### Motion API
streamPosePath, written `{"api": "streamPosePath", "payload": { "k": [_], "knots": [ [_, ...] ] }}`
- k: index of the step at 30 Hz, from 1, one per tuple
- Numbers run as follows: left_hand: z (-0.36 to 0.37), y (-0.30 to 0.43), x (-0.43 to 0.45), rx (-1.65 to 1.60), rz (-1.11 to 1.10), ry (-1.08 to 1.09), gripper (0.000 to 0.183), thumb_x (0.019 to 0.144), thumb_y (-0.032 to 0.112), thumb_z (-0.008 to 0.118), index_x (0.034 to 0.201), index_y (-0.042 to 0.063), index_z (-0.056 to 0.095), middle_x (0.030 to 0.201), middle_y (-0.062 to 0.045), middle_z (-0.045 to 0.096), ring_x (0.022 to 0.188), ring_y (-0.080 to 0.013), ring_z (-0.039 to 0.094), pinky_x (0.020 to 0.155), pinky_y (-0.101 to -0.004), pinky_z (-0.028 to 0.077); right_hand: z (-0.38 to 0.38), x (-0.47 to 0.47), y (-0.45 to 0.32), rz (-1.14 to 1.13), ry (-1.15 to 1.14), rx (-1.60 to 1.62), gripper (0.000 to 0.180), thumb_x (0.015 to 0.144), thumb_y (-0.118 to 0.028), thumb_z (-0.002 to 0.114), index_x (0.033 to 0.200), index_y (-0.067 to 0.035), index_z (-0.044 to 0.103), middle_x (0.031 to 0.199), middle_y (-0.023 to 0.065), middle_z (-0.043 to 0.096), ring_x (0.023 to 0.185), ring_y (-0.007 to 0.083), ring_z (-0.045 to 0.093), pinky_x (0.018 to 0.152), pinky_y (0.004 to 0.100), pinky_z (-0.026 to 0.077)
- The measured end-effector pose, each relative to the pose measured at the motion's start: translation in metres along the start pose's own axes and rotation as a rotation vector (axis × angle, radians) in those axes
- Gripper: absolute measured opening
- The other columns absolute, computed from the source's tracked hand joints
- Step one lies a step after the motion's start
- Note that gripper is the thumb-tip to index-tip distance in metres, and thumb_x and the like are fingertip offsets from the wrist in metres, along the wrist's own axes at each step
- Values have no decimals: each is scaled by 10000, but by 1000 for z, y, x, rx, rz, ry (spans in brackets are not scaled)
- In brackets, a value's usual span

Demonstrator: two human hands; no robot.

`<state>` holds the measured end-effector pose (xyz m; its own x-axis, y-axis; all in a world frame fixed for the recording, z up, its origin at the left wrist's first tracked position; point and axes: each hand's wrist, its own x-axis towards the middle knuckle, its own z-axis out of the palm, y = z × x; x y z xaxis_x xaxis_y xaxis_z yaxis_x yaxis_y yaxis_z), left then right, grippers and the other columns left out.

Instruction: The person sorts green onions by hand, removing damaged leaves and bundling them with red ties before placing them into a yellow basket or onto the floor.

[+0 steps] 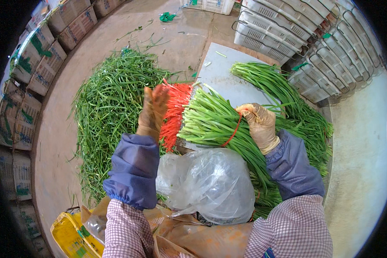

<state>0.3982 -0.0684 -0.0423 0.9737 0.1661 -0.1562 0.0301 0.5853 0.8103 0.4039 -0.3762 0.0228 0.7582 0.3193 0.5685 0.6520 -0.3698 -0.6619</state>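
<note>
A thick bundle of garlic chives [209, 119] lies before me, pale stem ends to the left and leaves trailing right. A red tie [235, 130] crosses over the bundle. My right hand [259, 125], in a stained pale glove, pinches the upper end of that tie. Raised and somewhat blurred, my left hand [152, 111] holds nothing, with thumb and fingers apart. It is nearest to a heap of red ties [176, 103] left of the stem ends. Below the bundle, a clear plastic covering [213, 180] bulges in front of my body.
More garlic chives [264, 77] lie on the grey board [213, 67] and along its right side. A large pile of loose green leaves [113, 119] covers the floor at left. White plastic crates [264, 35] are stacked at upper right; a yellow crate [72, 235] stands at lower left.
</note>
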Motion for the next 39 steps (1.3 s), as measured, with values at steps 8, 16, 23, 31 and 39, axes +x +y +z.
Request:
{"api": "streamPosePath", "payload": {
  "k": [8,16,23,31,39],
  "knots": [
    [120,36,-46,1647,870,-793,1016,712,531,747,1444,-24,314,1437,-190,420,1375,-317,353,1157,-542,149,2,8,15,65,-103,-61,108,838,-97,703,910,-32,656,785,101,659,703,240,652,637,309,512],
    [138,-16,-41,2221,857,-672,946,654,468,776,1377,-8,394,1280,-154,504,1206,-301,480,1107,-528,259,2,37,33,131,-75,3,93,830,-45,684,897,7,645,833,98,656,787,202,622,737,306,499],
    [115,-67,-15,2099,964,-273,500,854,273,528,1290,28,510,1126,-109,579,1103,-277,537,1001,-498,370,12,-8,-53,513,-147,590,179,920,-189,644,835,-38,601,798,39,640,642,90,554,563,239,445],
    [126,-43,-22,2041,905,-441,747,738,336,703,1362,23,436,1129,-154,553,1076,-316,525,1055,-486,328,46,-113,-38,977,86,1030,181,928,-242,628,862,-79,585,808,16,592,600,52,477,495,189,373],
    [185,29,-26,2117,483,-806,945,648,567,772,1335,-10,473,1359,-190,486,1303,-333,425,1124,-562,212,52,-104,-13,1366,57,1227,148,894,-165,643,1022,-105,598,718,-15,579,553,70,510,398,228,348]
  ]
}}
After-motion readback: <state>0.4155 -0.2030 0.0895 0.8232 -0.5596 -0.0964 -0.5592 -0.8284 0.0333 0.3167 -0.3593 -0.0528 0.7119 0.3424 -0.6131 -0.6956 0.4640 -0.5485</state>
